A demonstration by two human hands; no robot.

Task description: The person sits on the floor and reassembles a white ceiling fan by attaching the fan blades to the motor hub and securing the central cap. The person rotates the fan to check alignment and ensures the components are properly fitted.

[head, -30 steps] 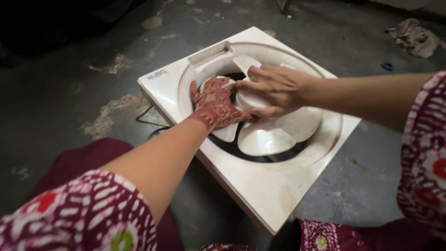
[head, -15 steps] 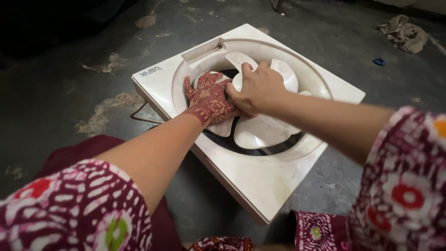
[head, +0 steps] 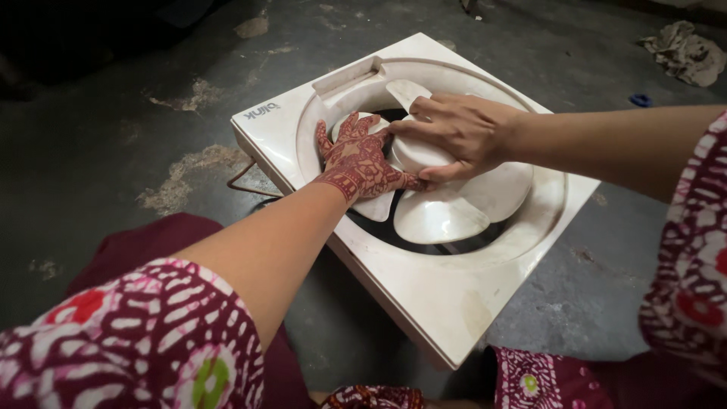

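Exhaust fan (head: 424, 288), a square off-white unit with a round well and pale blades, lies flat on the grey concrete floor (head: 98, 144) just in front of the person's knees, blades facing up. Working across from the left: a thin brown cord (head: 241, 180) runs out from under its left edge, and the left hand (head: 358, 160), patterned in dark red henna, rests palm down on the left blade with fingers spread, pressing flat and grasping nothing. Just beside it, touching at the fingertips, the right hand (head: 458, 132) is cupped over the round hub cap (head: 416, 154) at the centre of the blades, fingers and thumb curled round its rim in a firm hold. To do this well, I would judge that the flat hand should bear down evenly on the blade so the rotor cannot spin, while the cupped hand turns or pulls squarely on the cap, without prying sideways against thin plastic. The housing has no real long axis, being square; it sits turned like a diamond, one corner toward the person, the opposite one away, and a raised rectangular tab (head: 350, 77) lies on the far-left side of the ring. A crumpled rag (head: 685, 51) lies well apart at far right.
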